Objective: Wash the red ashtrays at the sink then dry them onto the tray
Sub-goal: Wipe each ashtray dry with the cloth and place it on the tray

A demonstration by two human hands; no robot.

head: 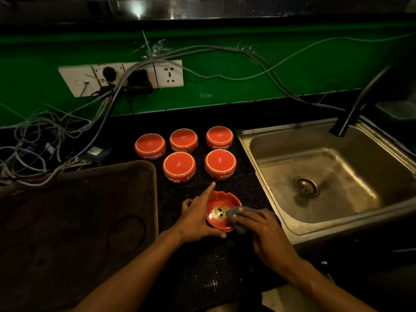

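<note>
Low in the middle of the frame, a round red ashtray with a gold picture inside [221, 211] sits on the black dotted rubber mat [180, 212] that covers the bench. It is just to the left of the square steel sink [265, 140]. Its open side points up, so the inside can be wiped. It is round, so it has no long side.

The left hand [195, 216] holds the ashtray by its left edge. The thumb curls under the near rim and the first finger lies straight along the far rim. I think this keeps the ashtray from sliding while it is rubbed. The right hand [264, 229] presses a small grey cloth [235, 218] into the right side of the bowl. Its fingers [246, 216] lie close together on top of the cloth, bent a little over it. This looks like the drying step.

Above, in the middle of the frame, five more round red ashtrays [179, 166] stand on the mat in two rows. They are apart from each other. All five are upside down, with flat bottoms up and white letters on their sides. That way, water can probably drip out.

At the lower left lies a big dark brown tray with round corners [144, 176]. Nothing red is on it yet. It sits just beside the mat, so a dry ashtray would have a short trip.

A dark tap [351, 113] leans over the sink at the upper right. No water runs from it.
</note>
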